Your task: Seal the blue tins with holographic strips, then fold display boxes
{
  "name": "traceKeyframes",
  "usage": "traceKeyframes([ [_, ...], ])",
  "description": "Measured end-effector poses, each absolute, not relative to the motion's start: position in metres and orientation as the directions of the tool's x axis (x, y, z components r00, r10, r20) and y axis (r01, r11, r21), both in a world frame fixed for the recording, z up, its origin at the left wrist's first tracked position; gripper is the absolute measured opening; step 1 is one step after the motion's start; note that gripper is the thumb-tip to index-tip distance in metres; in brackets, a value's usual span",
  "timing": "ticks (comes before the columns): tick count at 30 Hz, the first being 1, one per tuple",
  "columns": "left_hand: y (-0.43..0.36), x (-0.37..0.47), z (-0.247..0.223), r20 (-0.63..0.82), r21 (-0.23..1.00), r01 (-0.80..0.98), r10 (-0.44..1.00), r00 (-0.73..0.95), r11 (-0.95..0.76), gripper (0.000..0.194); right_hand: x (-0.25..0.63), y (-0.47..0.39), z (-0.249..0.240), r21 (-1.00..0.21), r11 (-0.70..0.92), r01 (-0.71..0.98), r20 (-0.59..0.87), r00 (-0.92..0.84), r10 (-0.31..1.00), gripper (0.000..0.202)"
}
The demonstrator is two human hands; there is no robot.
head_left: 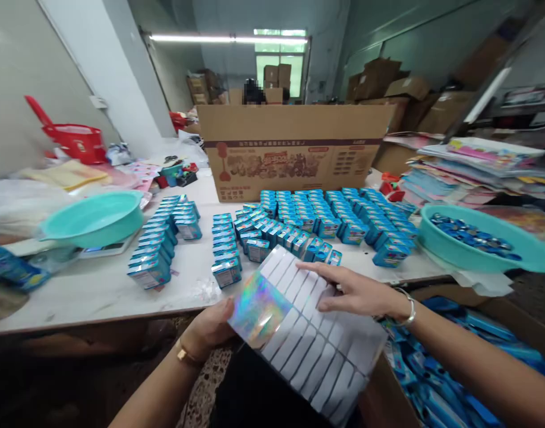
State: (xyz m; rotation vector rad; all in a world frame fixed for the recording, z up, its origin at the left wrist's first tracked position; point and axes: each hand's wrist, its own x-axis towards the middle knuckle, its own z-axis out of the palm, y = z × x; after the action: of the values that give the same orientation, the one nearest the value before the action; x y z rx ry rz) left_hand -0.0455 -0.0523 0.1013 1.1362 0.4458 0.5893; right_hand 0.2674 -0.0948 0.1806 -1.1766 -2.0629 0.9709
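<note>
My left hand (214, 324) grips the left corner of an open-faced stack of white rectangular pieces (299, 362), which is tilted over my lap. A shiny holographic sheet (261, 309) covers the stack's left part. My right hand (347, 288) lies over the upper side with its index finger stretched out onto the white pieces; its other fingers are partly bent. Just beyond, rows of small blue boxes (227, 272) stand on the white table (107, 306).
A large cardboard carton (294, 125) stands behind the rows. Turquoise basins are at left (94, 220) and right (468, 249), the right one holding small blue items. An open box of blue packs (446, 368) is at lower right. A person's head shows beyond the carton.
</note>
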Motion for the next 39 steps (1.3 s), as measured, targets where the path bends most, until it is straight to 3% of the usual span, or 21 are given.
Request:
traceKeyframes([
  [4,-0.059,-0.042,0.109,-0.003,0.841,-0.361,0.671,0.741,0.403,0.066,0.265,-0.089,0.161,-0.851,0.267,0.452,0.159,-0.263,0.952,0.058],
  [9,-0.067,-0.019,0.12,0.011,0.916,-0.342,0.837,0.547,0.211,0.056,0.232,-0.121,0.116,-0.861,0.257,0.438,0.345,0.132,0.929,0.06],
  [11,-0.062,-0.019,0.132,-0.023,0.953,-0.255,0.878,0.478,0.163,0.047,0.226,-0.138,0.103,-0.789,0.282,0.545,0.428,0.16,0.889,0.064],
  [14,-0.045,-0.032,0.157,-0.005,0.993,-0.1,0.858,0.513,0.066,0.041,0.233,-0.154,0.107,-0.518,0.342,0.784,0.647,0.098,0.757,0.058],
  [17,-0.028,-0.039,0.185,0.054,0.973,0.132,0.742,0.668,-0.19,0.038,0.239,-0.154,0.136,-0.226,0.412,0.883,0.796,-0.077,0.601,0.049],
  [20,-0.024,-0.029,0.199,-0.001,0.866,0.291,0.581,0.814,-0.407,0.036,0.227,-0.142,0.16,-0.011,0.571,0.821,0.756,-0.367,0.542,0.047],
  [22,-0.027,-0.018,0.199,-0.074,0.845,0.301,0.461,0.884,-0.442,0.029,0.214,-0.132,0.163,0.024,0.656,0.754,0.668,-0.5,0.551,0.042],
  [25,-0.035,-0.01,0.19,-0.143,0.889,0.267,0.329,0.934,-0.373,0.022,0.201,-0.121,0.149,-0.094,0.71,0.698,0.583,-0.54,0.607,0.032],
  [28,-0.04,-0.012,0.182,-0.231,0.911,0.317,0.307,0.923,-0.264,0.022,0.2,-0.119,0.134,-0.305,0.707,0.638,0.554,-0.484,0.677,0.019],
  [34,-0.05,-0.018,0.169,-0.43,0.903,0.409,0.251,0.867,0.134,0.018,0.21,-0.118,0.137,-0.736,0.509,0.446,0.307,-0.45,0.839,0.019],
  [37,-0.053,-0.016,0.159,-0.464,0.869,0.388,0.237,0.854,0.305,0.023,0.214,-0.116,0.141,-0.837,0.376,0.398,0.163,-0.475,0.865,0.025],
  [39,-0.053,-0.014,0.153,-0.465,0.846,0.353,0.229,0.855,0.399,0.025,0.215,-0.118,0.142,-0.799,0.411,0.439,0.189,-0.465,0.865,0.025],
])
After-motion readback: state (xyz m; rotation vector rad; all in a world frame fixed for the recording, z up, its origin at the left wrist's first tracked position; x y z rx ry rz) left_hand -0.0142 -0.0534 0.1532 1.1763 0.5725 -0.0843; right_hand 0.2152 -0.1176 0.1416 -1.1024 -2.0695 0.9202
